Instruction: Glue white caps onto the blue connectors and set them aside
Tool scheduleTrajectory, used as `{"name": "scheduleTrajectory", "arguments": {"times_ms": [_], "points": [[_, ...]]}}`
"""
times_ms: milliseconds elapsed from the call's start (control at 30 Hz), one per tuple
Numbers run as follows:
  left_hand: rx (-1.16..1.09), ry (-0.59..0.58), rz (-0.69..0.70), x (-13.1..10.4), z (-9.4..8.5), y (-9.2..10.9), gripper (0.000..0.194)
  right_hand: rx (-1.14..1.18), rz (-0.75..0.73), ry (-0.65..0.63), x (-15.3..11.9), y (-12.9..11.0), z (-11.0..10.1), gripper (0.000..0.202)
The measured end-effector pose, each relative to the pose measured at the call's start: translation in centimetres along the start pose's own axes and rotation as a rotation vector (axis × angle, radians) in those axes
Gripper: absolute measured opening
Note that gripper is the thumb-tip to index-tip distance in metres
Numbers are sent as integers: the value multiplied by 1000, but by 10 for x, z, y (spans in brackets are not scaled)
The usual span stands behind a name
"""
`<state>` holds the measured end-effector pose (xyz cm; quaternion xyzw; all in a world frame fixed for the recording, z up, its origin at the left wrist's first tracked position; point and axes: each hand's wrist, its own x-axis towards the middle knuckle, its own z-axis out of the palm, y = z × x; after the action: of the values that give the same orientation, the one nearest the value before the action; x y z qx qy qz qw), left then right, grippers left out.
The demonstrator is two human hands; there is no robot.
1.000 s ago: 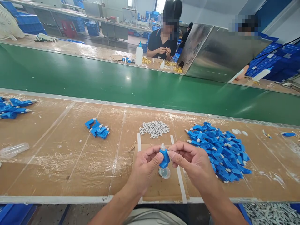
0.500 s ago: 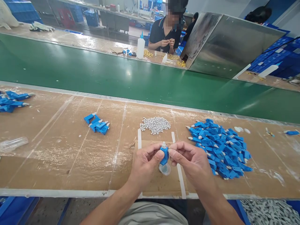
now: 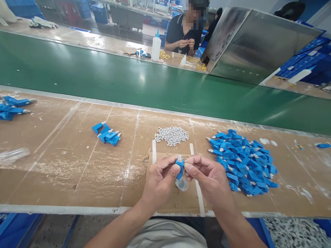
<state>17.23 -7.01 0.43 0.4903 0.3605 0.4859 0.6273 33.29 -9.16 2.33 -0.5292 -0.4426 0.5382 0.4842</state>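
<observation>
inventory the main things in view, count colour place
held part: one, blue with pale tip, between hands
heap: many parts, blue, right
clusters: two, blue, left
grey bits: many, grey, beyond hands
cup: one, clear, below held part
plastic container: count unclear, clear, left edge
mat: one, brown, under hands
table: one, brown, foreground
belt: one, green, beyond table
large bottles: two, white with blue tops, far bench
metal panel: one, silver, background
co-workers: three, dark clothing where visible, background
bins: many, blue, below and behind
left hand: one, bare, gripping held part
right hand: one, bare, touching held part
</observation>
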Motion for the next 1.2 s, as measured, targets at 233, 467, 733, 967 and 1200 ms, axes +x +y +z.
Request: {"name": "scheduleTrajectory", "arguments": {"times_ms": [233, 467, 733, 967, 1200], "points": [[22, -21, 54, -1, -1, -3, 26, -156, -119, 47, -4, -1, 6, 12], [84, 21, 94, -7, 1, -10, 21, -260, -295, 132, -9, 9, 14, 5], [110, -46, 121, -7, 1, -7, 21, 153, -106, 9, 1, 6, -2, 9], [76, -137, 84, -2, 4, 1, 22, 451, 248, -110, 8, 8, -15, 35], [97, -122, 184, -7, 4, -4, 21, 482, 297, -154, 6, 7, -14, 33]]}}
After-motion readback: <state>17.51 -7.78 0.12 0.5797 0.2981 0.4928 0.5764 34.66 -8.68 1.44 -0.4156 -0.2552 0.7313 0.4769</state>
